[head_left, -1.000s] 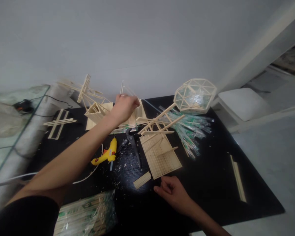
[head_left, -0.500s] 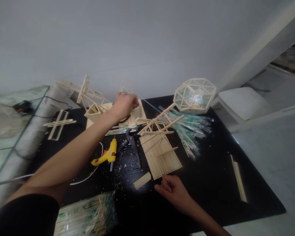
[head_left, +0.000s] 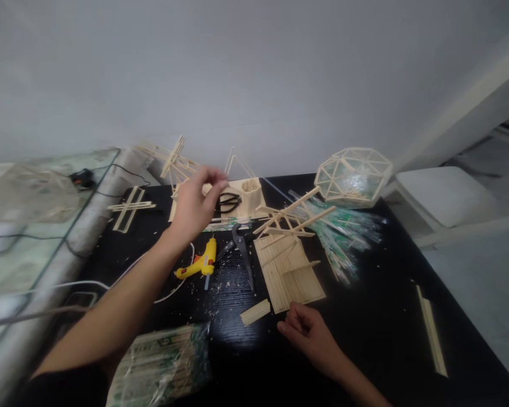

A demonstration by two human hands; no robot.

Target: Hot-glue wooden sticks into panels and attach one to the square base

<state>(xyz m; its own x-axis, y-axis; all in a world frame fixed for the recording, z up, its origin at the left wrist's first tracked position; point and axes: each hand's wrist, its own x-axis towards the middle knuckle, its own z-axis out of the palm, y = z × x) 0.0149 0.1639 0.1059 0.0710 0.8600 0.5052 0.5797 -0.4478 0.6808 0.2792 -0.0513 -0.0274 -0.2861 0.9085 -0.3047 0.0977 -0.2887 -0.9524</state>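
My left hand [head_left: 195, 203] is raised over the back of the table, thumb and fingertips pinched together; anything between them is too small to make out. Just beyond it are a many-sided stick cup [head_left: 251, 195] and black-handled scissors [head_left: 229, 202]. My right hand [head_left: 307, 333] rests on the table with fingers curled and nothing visible in them. It lies close to the near edge of a flat panel of wooden sticks [head_left: 294, 282], on whose far end a crossed-stick frame [head_left: 290, 221] stands. A short strip of joined sticks [head_left: 255, 312] lies left of that hand.
A yellow glue gun [head_left: 199, 263] and dark pliers [head_left: 244, 254] lie mid-table. A bag of sticks [head_left: 165, 362] is at the front, plastic wrappers [head_left: 343, 237] and a stick dome [head_left: 354, 175] at the back right. Loose sticks [head_left: 432, 333] lie at right.
My left hand has drawn back from the stick cup, which now shows along with the scissors. My right hand has stayed by the panel. The view has shifted a little.
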